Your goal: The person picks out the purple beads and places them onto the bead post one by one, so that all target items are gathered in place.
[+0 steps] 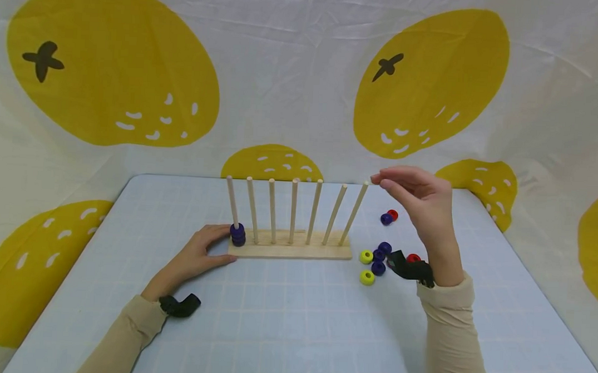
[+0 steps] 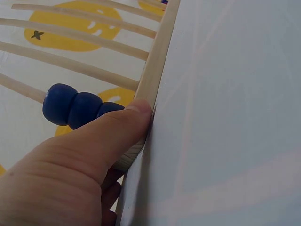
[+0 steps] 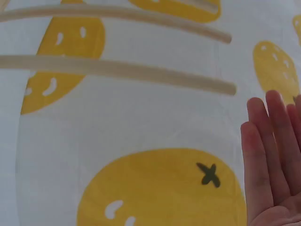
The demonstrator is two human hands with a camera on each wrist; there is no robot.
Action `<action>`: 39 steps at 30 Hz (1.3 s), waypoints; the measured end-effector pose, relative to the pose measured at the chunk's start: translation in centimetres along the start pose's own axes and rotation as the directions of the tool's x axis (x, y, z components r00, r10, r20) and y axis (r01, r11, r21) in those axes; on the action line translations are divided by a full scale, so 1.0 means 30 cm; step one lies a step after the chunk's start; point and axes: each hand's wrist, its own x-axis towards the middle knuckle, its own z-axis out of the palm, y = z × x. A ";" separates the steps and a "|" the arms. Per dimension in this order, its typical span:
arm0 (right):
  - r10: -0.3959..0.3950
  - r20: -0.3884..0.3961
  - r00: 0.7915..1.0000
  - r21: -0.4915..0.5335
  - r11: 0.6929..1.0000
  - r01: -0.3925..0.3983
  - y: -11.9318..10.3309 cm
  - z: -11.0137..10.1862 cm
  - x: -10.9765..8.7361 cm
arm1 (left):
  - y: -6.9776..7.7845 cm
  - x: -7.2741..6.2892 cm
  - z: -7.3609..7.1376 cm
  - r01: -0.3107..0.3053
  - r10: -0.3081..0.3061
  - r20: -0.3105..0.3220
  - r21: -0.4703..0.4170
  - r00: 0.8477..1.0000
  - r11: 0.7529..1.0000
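Observation:
A wooden peg stand [image 1: 291,252] with several upright pegs stands on the table. Dark blue beads [image 1: 237,235] are stacked on its leftmost peg. My left hand [image 1: 196,254] grips the stand's left end; in the left wrist view the thumb [image 2: 127,122] presses the base beside the stacked blue beads [image 2: 77,106]. My right hand [image 1: 418,200] is raised beside the top of the rightmost peg [image 1: 355,211]. Its fingers [image 3: 256,155] look straight in the right wrist view, apart from the peg tip, and no bead shows in them.
Right of the stand lie loose yellow beads [image 1: 367,277], dark blue beads [image 1: 378,268] and a red bead [image 1: 413,258], partly behind the right wrist strap. Farther back, another blue bead [image 1: 386,218] touches a red bead [image 1: 393,214]. A lemon-print cloth [image 1: 293,97] hangs behind the table.

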 end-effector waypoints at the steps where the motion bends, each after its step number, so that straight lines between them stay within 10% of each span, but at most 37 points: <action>1: 0.015 -0.028 1.000 0.012 1.000 -0.015 0.017 -0.013 -0.003 | 0.000 0.000 0.000 0.000 0.000 0.001 0.001 1.000 1.000; 13: 0.213 -0.219 0.952 -0.037 0.973 -0.226 0.217 -0.118 -0.019 | -0.004 -0.004 0.001 0.013 -0.013 0.001 -0.003 1.000 1.000; 22: 0.398 -0.070 0.915 -0.412 0.824 -0.390 0.348 -0.155 -0.038 | -0.006 -0.001 0.001 0.025 -0.025 0.015 0.007 1.000 1.000; 30: 0.635 0.113 0.764 -0.606 0.653 -0.454 0.402 -0.167 -0.040 | -0.002 0.001 -0.002 0.029 -0.029 0.018 0.002 0.999 1.000; 39: 0.738 0.121 0.664 -0.689 0.544 -0.479 0.431 -0.162 -0.050 | -0.003 0.001 0.000 0.028 -0.028 0.027 0.012 0.999 1.000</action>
